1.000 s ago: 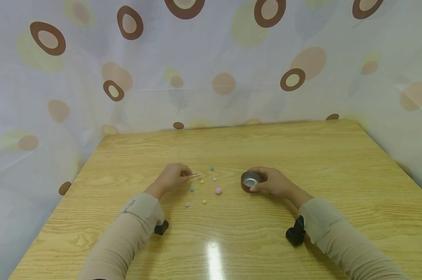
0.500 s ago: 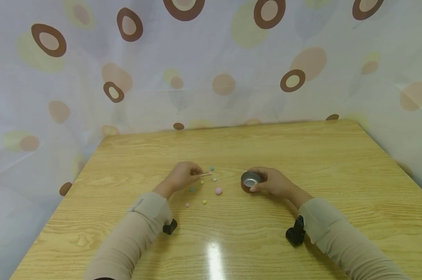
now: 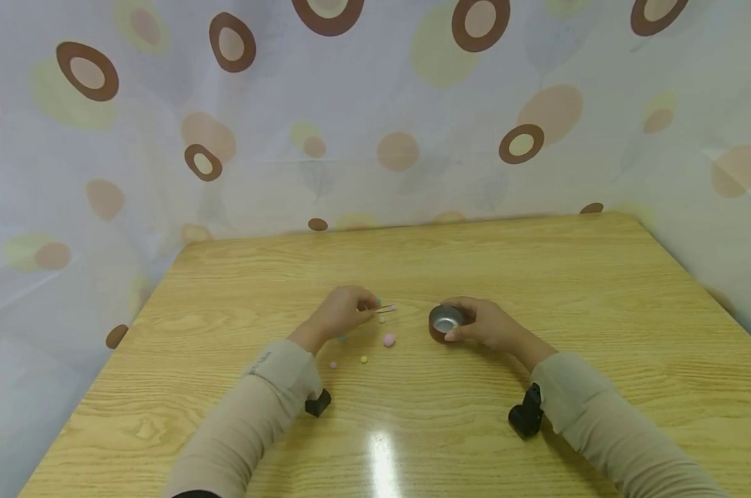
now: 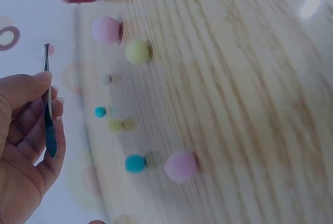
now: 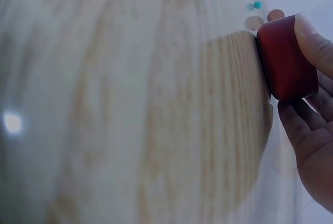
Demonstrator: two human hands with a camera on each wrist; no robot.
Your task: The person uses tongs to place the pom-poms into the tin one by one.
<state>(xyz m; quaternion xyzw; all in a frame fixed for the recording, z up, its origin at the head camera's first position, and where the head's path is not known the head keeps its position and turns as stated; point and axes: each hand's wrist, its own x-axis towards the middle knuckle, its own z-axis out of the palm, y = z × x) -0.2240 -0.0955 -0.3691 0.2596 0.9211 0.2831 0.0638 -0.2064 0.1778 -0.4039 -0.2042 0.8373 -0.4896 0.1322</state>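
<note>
My left hand [image 3: 347, 311] pinches a pair of metal tweezers [image 4: 48, 104] between thumb and fingers, above the table. At the tweezers' tips is a small pink ball [image 3: 393, 307], partly hidden behind them in the left wrist view. My right hand [image 3: 484, 324] grips a small round cup [image 5: 286, 60], red outside and silvery inside, with the thumb and fingers around its side. The cup stands upright on the table, to the right of the tweezers. Nothing shows on the visible part of its inner floor.
Several loose balls lie between the hands, among them a larger pink ball [image 3: 389, 340], a yellow ball [image 3: 364, 360], a pale ball [image 3: 382, 320] and a blue ball [image 4: 135, 163]. A patterned cloth [image 3: 363, 104] hangs behind the wooden table [image 3: 425, 422].
My left hand has moved right, carrying the tweezers and the pink ball at their tips closer to the cup. The right hand and cup have stayed in place.
</note>
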